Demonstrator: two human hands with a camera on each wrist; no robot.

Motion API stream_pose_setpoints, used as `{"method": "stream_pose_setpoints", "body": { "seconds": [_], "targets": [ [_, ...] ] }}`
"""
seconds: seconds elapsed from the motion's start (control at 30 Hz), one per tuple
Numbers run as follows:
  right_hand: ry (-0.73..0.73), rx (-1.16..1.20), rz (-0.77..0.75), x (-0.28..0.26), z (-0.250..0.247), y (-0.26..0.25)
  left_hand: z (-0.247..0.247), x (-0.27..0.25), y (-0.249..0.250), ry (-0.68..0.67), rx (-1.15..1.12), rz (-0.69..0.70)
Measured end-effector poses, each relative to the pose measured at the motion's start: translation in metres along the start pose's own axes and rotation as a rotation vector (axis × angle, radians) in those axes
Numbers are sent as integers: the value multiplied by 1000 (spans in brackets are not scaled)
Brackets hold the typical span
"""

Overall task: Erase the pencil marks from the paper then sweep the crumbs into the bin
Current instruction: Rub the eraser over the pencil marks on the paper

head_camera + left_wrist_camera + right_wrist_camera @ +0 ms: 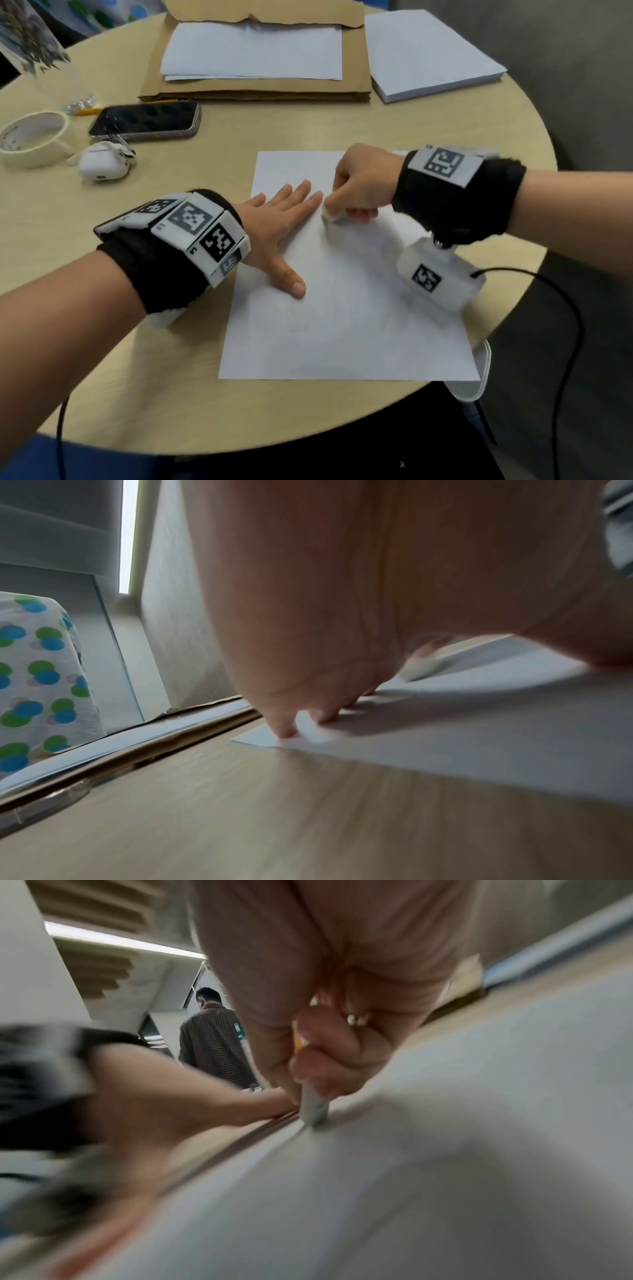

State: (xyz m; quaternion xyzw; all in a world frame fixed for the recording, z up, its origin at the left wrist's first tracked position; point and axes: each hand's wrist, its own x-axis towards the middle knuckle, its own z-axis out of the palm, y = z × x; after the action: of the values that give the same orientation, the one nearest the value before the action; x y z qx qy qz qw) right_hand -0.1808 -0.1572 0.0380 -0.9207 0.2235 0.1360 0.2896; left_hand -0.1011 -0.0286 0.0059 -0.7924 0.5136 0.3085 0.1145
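While right hand [364, 185] fingers pinch eraser [331, 215], flat left hand [281, 226] pins paper [342, 325] near phone [145, 120].

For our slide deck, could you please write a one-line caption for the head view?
Left hand flat on the paper while the right hand rubs an eraser across it.

the pencil marks on the paper [342, 318] are too faint to read. the eraser [331, 215] is mostly hidden inside the right hand [363, 185] and blurred. the left hand [342, 588] is cut off by the left wrist view's top edge.
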Motion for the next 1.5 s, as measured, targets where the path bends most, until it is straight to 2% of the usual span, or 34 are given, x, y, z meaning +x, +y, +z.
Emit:
{"method": "stream_pose_setpoints", "body": {
  "seconds": [0.07,0.2,0.23,0.27,0.37,0.43,0.57,0.63,0.73,0.93,0.97,1.03,1.13,1.2,1.33,1.4,1.5],
  "targets": [
    [22,-5,-34,-3,5,-1,0,0,0,4,-6,0],
    [-222,-26,-113,-24,31,-6,0,1,-1,-7,-12,0],
    [-244,-26,-113,-22,30,-4,-1,0,-1,-10,-11,0],
    [-226,-28,-102,-17,25,-2,-1,0,0,-10,-8,3],
    [-42,-56,-53,4,2,6,-3,-2,3,6,-22,6],
    [1,-72,-59,11,-4,11,-2,-3,4,22,-35,-1],
    [-14,-116,-179,-7,8,12,0,-1,4,41,-44,-15],
    [-101,-145,-230,-25,19,11,0,0,5,40,-29,-20],
    [-209,-161,-221,-34,22,12,-1,-1,7,24,-5,-24],
    [104,-217,-233,5,6,10,-1,-2,7,32,-15,-20],
    [102,-240,-269,0,10,10,-2,-1,7,32,-9,-22],
    [6,-269,-321,-18,19,11,-2,-1,8,27,4,-27],
    [-150,-258,-302,-31,23,11,-2,-1,9,17,19,-36],
    [-119,-250,-259,-19,14,11,-2,0,9,15,19,-32],
    [40,-234,-228,3,2,13,-3,-2,10,11,13,-37],
    [15,-250,-265,-7,9,14,-3,-2,10,17,18,-40],
    [-122,-273,-297,-29,21,14,-3,-2,10,8,19,-40]
  ]
}}
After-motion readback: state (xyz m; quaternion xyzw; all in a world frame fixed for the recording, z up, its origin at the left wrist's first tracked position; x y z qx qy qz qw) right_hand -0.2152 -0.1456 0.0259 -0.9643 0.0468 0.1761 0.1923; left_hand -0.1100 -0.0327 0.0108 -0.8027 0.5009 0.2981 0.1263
